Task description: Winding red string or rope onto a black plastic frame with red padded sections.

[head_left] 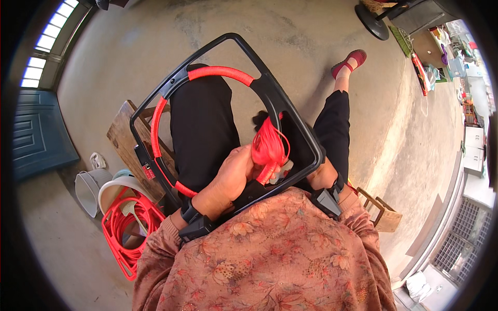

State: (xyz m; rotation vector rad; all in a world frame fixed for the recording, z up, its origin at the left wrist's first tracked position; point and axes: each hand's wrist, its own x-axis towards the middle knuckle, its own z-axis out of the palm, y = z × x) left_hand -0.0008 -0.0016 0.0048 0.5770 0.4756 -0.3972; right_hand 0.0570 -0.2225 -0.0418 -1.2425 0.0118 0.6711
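A black frame [270, 89] with rounded corners lies tilted across my lap. Inside it is a ring wrapped in stretches of red cord [220, 72], with bare black parts between them. My left hand [237, 168] is closed on a loose bundle of thin red cord [268, 146] at the ring's lower right. Just below the bundle, a short wrapped red section [266, 173] shows. At the frame's lower right corner is my right hand [322, 175], its fingers mostly hidden behind the rail and the bundle.
A wooden bench [124, 132] stands at the left. Nearby are a red reel of cord [130, 233], a white bucket [116, 192] and a grey bin [88, 192]. A small wooden stool [381, 212] sits at my right. A broom [401, 41] and a round black base [371, 23] are at the far right.
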